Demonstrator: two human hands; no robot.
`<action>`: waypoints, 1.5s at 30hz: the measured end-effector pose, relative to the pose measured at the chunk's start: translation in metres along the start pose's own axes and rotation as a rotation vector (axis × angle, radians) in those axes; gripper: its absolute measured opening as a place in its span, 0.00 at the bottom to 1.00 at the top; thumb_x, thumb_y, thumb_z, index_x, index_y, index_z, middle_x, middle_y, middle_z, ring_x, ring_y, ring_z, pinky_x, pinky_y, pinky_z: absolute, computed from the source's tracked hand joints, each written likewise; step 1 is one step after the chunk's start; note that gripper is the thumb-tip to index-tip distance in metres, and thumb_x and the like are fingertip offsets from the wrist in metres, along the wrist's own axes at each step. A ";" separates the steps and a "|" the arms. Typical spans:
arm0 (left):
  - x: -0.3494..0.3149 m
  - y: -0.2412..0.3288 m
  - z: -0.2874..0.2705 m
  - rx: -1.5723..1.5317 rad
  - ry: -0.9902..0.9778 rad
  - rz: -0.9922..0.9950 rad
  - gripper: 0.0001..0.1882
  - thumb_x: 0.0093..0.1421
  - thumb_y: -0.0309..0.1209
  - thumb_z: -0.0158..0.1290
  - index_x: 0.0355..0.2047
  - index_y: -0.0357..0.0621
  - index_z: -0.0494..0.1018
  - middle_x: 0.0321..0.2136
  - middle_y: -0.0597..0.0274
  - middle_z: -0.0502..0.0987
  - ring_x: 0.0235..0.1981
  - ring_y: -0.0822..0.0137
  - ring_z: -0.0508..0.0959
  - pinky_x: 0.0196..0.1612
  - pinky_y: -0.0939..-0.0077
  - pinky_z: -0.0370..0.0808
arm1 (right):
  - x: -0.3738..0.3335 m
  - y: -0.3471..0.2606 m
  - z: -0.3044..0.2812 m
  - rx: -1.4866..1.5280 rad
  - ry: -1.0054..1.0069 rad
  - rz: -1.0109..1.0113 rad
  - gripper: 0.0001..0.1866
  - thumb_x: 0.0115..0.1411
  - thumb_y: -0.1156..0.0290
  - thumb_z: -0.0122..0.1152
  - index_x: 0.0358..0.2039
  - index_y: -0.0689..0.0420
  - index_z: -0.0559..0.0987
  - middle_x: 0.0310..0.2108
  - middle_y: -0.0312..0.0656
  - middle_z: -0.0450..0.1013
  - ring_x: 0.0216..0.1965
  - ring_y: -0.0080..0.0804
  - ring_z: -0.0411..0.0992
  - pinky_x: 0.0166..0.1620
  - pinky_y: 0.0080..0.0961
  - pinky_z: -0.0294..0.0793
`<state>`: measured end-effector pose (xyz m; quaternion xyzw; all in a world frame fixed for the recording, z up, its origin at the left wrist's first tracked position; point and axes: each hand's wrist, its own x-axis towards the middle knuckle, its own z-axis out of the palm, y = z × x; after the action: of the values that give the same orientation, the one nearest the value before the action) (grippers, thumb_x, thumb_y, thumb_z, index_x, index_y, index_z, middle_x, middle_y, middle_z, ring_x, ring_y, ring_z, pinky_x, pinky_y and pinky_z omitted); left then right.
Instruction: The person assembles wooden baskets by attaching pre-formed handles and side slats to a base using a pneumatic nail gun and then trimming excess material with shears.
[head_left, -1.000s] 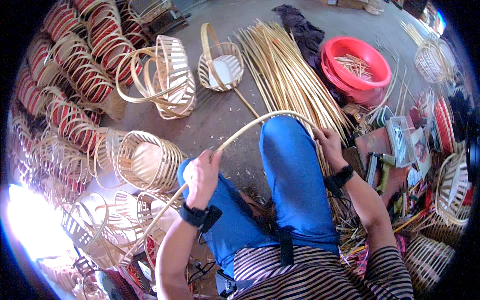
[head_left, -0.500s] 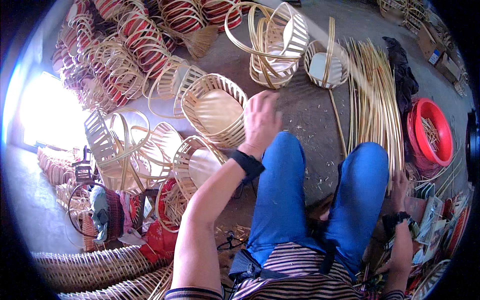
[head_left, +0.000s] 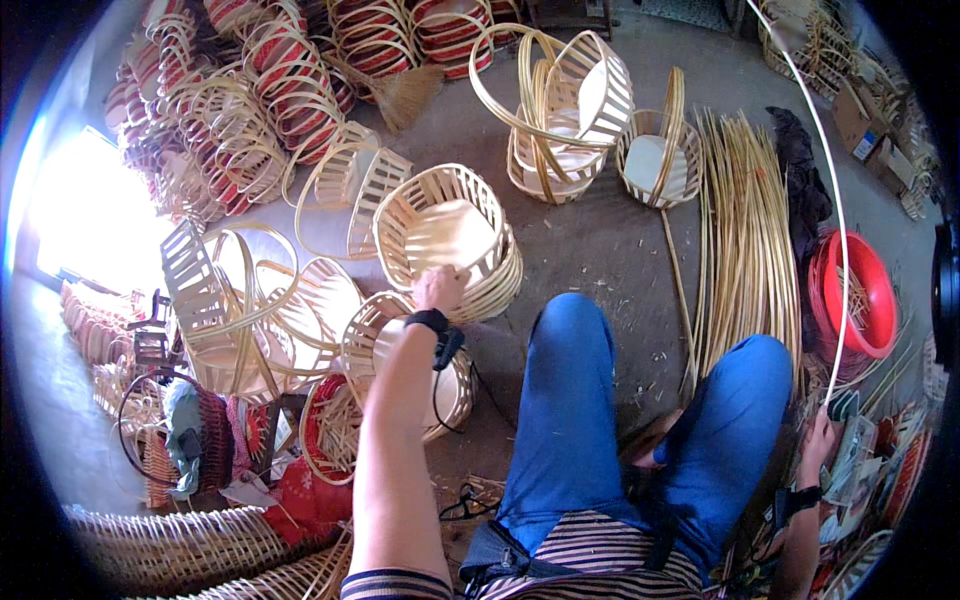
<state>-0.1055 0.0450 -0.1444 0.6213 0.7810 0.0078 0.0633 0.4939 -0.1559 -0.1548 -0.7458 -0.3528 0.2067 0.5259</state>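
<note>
My left hand (head_left: 440,290) is closed on the near rim of a pale woven basket (head_left: 450,235). This handleless basket is tilted toward me on top of a stack of similar ones (head_left: 508,285). Its fingertips are partly hidden behind the rim. Out at the right, beside my knee, my right hand (head_left: 818,438) is closed around the lower end of a long, thin, pale strip (head_left: 843,235). The strip rises in a slight curve past the red basin (head_left: 865,300) to the top edge of the view.
A bundle of long strips (head_left: 745,250) lies on the floor before my right knee. Handled baskets stand ahead (head_left: 560,150) and at the left (head_left: 230,320). Red-and-natural baskets (head_left: 290,90) are piled far left. A broom head (head_left: 405,95) lies beside them.
My left hand has moved left and nearer, onto the basket's near rim. The pale strip, blurred across the top before, has swung right. My right hand has shifted slightly right and nearer.
</note>
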 end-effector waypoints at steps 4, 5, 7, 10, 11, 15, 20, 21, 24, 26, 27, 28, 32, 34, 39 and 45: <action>0.007 -0.012 -0.081 -0.185 0.287 0.055 0.16 0.50 0.44 0.46 0.21 0.43 0.70 0.20 0.54 0.72 0.24 0.58 0.72 0.28 0.65 0.66 | -0.014 -0.043 0.014 0.162 -0.045 0.197 0.17 0.55 0.53 0.43 0.16 0.51 0.64 0.09 0.24 0.50 0.08 0.11 0.46 0.11 0.12 0.42; 0.010 -0.016 -0.100 -0.206 0.412 0.073 0.16 0.50 0.44 0.46 0.21 0.42 0.69 0.19 0.54 0.72 0.23 0.57 0.72 0.27 0.65 0.66 | -0.010 -0.041 0.013 0.195 -0.089 0.158 0.16 0.55 0.55 0.44 0.18 0.52 0.65 0.10 0.24 0.51 0.09 0.12 0.46 0.12 0.12 0.43; 0.010 -0.017 -0.132 -0.252 0.577 0.154 0.16 0.50 0.43 0.46 0.20 0.42 0.67 0.18 0.54 0.71 0.22 0.56 0.72 0.26 0.65 0.66 | -0.008 -0.054 0.015 0.235 -0.128 0.106 0.14 0.55 0.57 0.44 0.21 0.53 0.67 0.10 0.24 0.52 0.09 0.12 0.46 0.12 0.11 0.44; -0.008 0.027 -0.170 -0.209 0.656 0.348 0.16 0.50 0.43 0.47 0.20 0.41 0.66 0.17 0.54 0.70 0.21 0.55 0.71 0.24 0.65 0.66 | -0.025 -0.096 0.036 0.240 -0.261 0.028 0.08 0.55 0.66 0.43 0.30 0.57 0.67 0.15 0.26 0.55 0.12 0.12 0.50 0.14 0.10 0.47; -0.025 0.053 -0.180 -0.255 0.629 0.378 0.15 0.50 0.42 0.47 0.20 0.41 0.65 0.17 0.54 0.69 0.20 0.55 0.70 0.23 0.66 0.65 | -0.031 -0.104 0.044 0.271 -0.362 -0.048 0.09 0.53 0.70 0.41 0.35 0.58 0.65 0.18 0.28 0.57 0.14 0.12 0.52 0.15 0.09 0.50; -0.054 0.120 -0.176 -0.313 0.515 0.683 0.15 0.51 0.40 0.47 0.20 0.40 0.65 0.17 0.53 0.69 0.18 0.58 0.69 0.21 0.71 0.64 | -0.070 -0.166 0.073 0.370 -0.546 -0.040 0.17 0.50 0.78 0.39 0.43 0.59 0.60 0.26 0.34 0.61 0.19 0.15 0.57 0.19 0.10 0.57; -0.082 0.175 -0.141 -0.310 0.396 0.964 0.19 0.52 0.45 0.44 0.22 0.39 0.61 0.15 0.50 0.69 0.18 0.52 0.70 0.21 0.64 0.67 | -0.108 -0.203 0.104 0.461 -0.825 -0.028 0.14 0.52 0.76 0.38 0.42 0.59 0.60 0.22 0.36 0.62 0.15 0.17 0.58 0.16 0.13 0.57; -0.087 0.186 -0.132 -0.293 0.326 0.994 0.20 0.53 0.47 0.43 0.22 0.39 0.62 0.16 0.50 0.69 0.19 0.52 0.71 0.20 0.64 0.67 | -0.113 -0.203 0.110 0.494 -0.882 -0.007 0.14 0.53 0.76 0.38 0.42 0.59 0.60 0.22 0.36 0.62 0.14 0.17 0.57 0.15 0.13 0.56; -0.106 0.207 -0.120 -0.220 0.141 1.066 0.26 0.52 0.53 0.38 0.21 0.39 0.64 0.17 0.49 0.70 0.20 0.51 0.71 0.23 0.62 0.67 | -0.132 -0.197 0.136 0.590 -0.893 0.054 0.16 0.54 0.76 0.39 0.45 0.60 0.57 0.24 0.36 0.63 0.14 0.16 0.57 0.14 0.13 0.56; -0.112 0.214 -0.113 -0.240 0.067 1.068 0.29 0.51 0.56 0.37 0.23 0.38 0.67 0.19 0.48 0.71 0.23 0.51 0.72 0.25 0.62 0.68 | -0.143 -0.193 0.154 0.699 -0.864 0.118 0.17 0.55 0.76 0.40 0.46 0.61 0.56 0.25 0.36 0.63 0.14 0.16 0.57 0.14 0.12 0.57; -0.115 0.215 -0.113 -0.199 0.028 0.981 0.28 0.50 0.55 0.38 0.23 0.38 0.68 0.19 0.48 0.72 0.23 0.51 0.72 0.26 0.62 0.68 | -0.146 -0.192 0.158 0.742 -0.864 0.149 0.17 0.55 0.76 0.40 0.46 0.61 0.56 0.26 0.36 0.64 0.14 0.16 0.58 0.14 0.12 0.57; -0.117 0.216 -0.113 -0.157 -0.008 0.891 0.28 0.50 0.55 0.39 0.23 0.38 0.69 0.19 0.47 0.72 0.23 0.51 0.73 0.27 0.62 0.68 | -0.150 -0.190 0.163 0.785 -0.860 0.179 0.18 0.55 0.76 0.40 0.47 0.61 0.56 0.26 0.36 0.64 0.14 0.15 0.58 0.14 0.12 0.57; -0.103 0.204 -0.111 -0.299 0.096 0.778 0.22 0.50 0.47 0.41 0.19 0.38 0.69 0.16 0.46 0.71 0.21 0.51 0.73 0.26 0.63 0.69 | -0.177 -0.178 0.161 0.703 -0.870 0.096 0.15 0.55 0.73 0.43 0.44 0.62 0.60 0.25 0.37 0.66 0.16 0.17 0.62 0.17 0.13 0.62; -0.097 0.203 -0.108 -0.359 0.080 0.762 0.20 0.50 0.46 0.43 0.25 0.37 0.66 0.14 0.48 0.70 0.21 0.50 0.72 0.26 0.62 0.68 | -0.184 -0.163 0.148 0.634 -1.148 0.230 0.10 0.55 0.72 0.44 0.36 0.62 0.64 0.21 0.38 0.67 0.16 0.19 0.63 0.18 0.14 0.64; -0.108 0.200 -0.108 -0.561 0.226 0.868 0.37 0.43 0.43 0.54 0.49 0.40 0.52 0.33 0.43 0.68 0.31 0.49 0.71 0.32 0.63 0.68 | -0.180 -0.163 0.165 0.737 -1.107 0.432 0.08 0.54 0.69 0.47 0.25 0.61 0.67 0.17 0.39 0.68 0.16 0.21 0.65 0.19 0.15 0.66; -0.114 0.172 -0.120 -0.404 0.003 1.097 0.45 0.26 0.30 0.62 0.50 0.47 0.57 0.32 0.56 0.64 0.34 0.57 0.66 0.38 0.67 0.65 | -0.159 -0.167 0.176 0.643 -1.033 0.470 0.09 0.53 0.68 0.49 0.27 0.62 0.68 0.19 0.40 0.70 0.18 0.22 0.68 0.20 0.16 0.69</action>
<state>0.0732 -0.0182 0.0007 0.9104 0.3281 0.1891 0.1664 0.2172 -0.1289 -0.0727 -0.4131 -0.3084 0.7432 0.4265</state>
